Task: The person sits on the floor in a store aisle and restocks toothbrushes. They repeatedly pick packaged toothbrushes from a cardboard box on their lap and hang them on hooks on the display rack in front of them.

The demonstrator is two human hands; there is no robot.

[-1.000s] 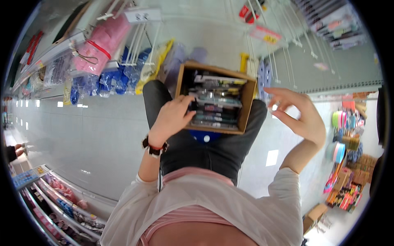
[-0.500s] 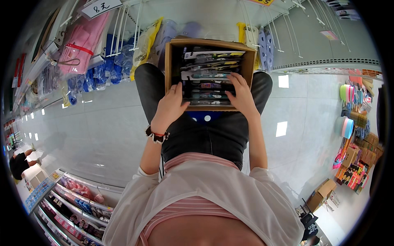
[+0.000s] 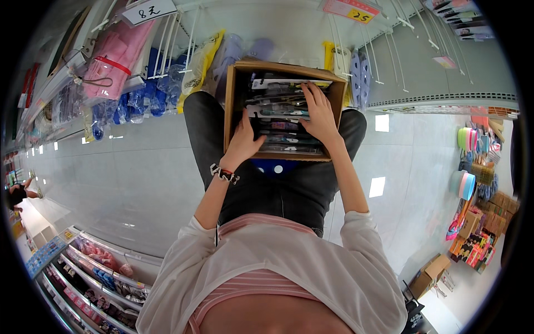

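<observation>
An open cardboard box (image 3: 229,103) stands at my knees, packed with a row of flat, clear-wrapped packages (image 3: 285,126) on edge, some with white header strips. What is inside the wrappers is too small to name. My left hand (image 3: 243,142) reaches over the box's near left side, thumb spread from the fingers, touching the left ends of the packages. Over their right ends lies my right hand (image 3: 321,116), fingers stretched toward the far packages and thumb apart. Neither hand shows a package gripped in it.
Beyond the box, bare metal hooks (image 3: 337,47) jut from a white rack. Wrapped blue goods (image 3: 158,97) and a pink bundle (image 3: 111,64) hang at the left. Shelving (image 3: 103,273) stands behind me at lower left. Cartons (image 3: 431,273) sit at the right.
My right hand has moved farther into the box, toward the far packages. My left hand has shifted slightly. The view has tilted a little, and the box sits slightly lower in it.
</observation>
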